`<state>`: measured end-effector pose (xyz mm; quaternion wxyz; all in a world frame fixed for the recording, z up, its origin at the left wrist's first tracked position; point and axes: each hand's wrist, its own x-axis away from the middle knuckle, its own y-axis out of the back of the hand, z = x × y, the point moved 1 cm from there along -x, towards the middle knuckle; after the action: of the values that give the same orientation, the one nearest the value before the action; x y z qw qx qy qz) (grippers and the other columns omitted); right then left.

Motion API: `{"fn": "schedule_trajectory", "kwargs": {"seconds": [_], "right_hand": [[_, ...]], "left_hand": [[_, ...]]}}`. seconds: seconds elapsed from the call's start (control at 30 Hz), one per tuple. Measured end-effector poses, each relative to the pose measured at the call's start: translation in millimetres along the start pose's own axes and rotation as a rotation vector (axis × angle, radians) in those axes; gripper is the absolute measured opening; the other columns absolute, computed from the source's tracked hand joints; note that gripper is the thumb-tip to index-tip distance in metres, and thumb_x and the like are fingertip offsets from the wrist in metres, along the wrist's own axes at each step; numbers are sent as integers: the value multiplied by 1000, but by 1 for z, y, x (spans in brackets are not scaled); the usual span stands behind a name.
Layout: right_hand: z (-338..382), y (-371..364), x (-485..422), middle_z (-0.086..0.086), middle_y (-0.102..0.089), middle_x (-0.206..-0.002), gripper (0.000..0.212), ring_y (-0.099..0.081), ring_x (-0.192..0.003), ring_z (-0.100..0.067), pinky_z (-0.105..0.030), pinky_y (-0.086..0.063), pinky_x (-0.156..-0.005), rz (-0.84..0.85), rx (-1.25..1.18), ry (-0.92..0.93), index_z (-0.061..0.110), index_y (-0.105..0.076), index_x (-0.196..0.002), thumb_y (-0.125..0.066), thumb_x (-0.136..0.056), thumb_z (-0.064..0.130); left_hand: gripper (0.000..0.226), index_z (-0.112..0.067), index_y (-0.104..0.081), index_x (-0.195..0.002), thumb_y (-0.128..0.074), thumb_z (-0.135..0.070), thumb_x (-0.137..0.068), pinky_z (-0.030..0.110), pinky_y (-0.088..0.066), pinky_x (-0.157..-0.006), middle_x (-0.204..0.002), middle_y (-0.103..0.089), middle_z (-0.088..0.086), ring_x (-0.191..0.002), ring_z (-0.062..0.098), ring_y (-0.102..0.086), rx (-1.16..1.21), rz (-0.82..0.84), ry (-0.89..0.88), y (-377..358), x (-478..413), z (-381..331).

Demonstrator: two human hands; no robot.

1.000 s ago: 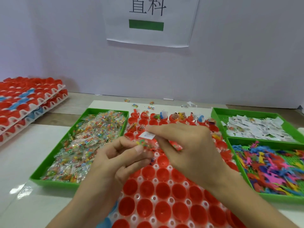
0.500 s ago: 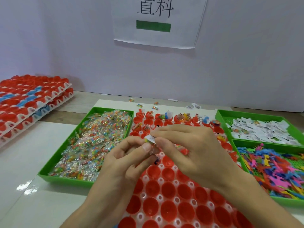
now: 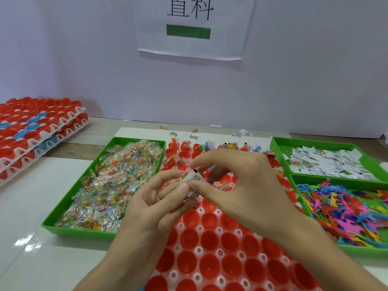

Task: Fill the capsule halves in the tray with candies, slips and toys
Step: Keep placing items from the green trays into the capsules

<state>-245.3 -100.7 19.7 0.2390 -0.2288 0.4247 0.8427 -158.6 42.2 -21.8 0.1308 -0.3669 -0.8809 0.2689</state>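
The pale, glossy tabletop runs back to a white wall with a paper sign printed in black characters over a green bar. At the centre lies the capsule tray, moulded white plastic with round holes between its cups. Each cup seats a smooth red capsule half, open side up. The halves toward 6 o'clock are hollow, while the far rows at 12 o'clock hold bits of colour and white paper.

At 10 o'clock, well apart, more such trays are stacked, packed with red and a few blue halves.

Three green rimmed plastic trays flank the capsule tray:
- The candy tray at 9 o'clock is heaped with crinkly clear packets of candies in many colours.
- The slip tray at 2 o'clock holds folded white printed slips.
- The toy tray at 3 o'clock holds flat, spiky plastic toys in pink, blue, orange and yellow.

Both hands hover over the middle of the capsule tray. The left grip is curled, thumb pressed on one end of a small white slip with black print. The right grip pinches the other end between thumb and forefinger. Coloured specks show by the left fingers, but what they are I cannot tell.

A few loose packets and loose slips lie on the tabletop at 12 o'clock beyond the tray.
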Motion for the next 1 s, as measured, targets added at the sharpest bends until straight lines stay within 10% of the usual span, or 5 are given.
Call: {"fn": "schedule_trajectory", "kwargs": {"seconds": [0.2,0.4,0.67,1.0], "right_hand": [[-1,4,-1,17,-71,-85,9,-70,-76,-9,-28,-57,-69,90,-206,-172,28,-77,-89,-82,-82,26],[0,10,-4,7,-72,-76,14,-70,-71,-12,-34,-59,-68,170,-295,-261,19,-74,-76,-84,-80,29],[-67,110,-18,14,-72,-69,12,-67,-63,-4,-19,-51,-60,140,261,-405,29,-75,-79,-73,-88,35],[-154,169,28,5,-76,-71,12,-71,-62,-4,-20,-50,-61,608,504,-1015,22,-79,-82,-85,-77,14]], "left_hand": [[56,-8,-79,-96,-98,-35,-50,25,-60,-75,-104,-76,17,-96,23,-75,-66,34,-35,1,0,-1],[65,-12,-82,-89,-100,-47,-38,21,-60,-66,-83,-77,10,-73,15,-75,-156,18,-84,3,-2,-1],[27,-10,-82,-81,-74,-19,-57,24,-61,-64,-83,-77,14,-70,22,-76,-213,-27,-125,10,-8,0],[24,-13,-82,-74,-58,-8,-71,20,-59,-58,-71,-73,7,-61,14,-73,-233,-35,-151,16,-14,-9]]}}
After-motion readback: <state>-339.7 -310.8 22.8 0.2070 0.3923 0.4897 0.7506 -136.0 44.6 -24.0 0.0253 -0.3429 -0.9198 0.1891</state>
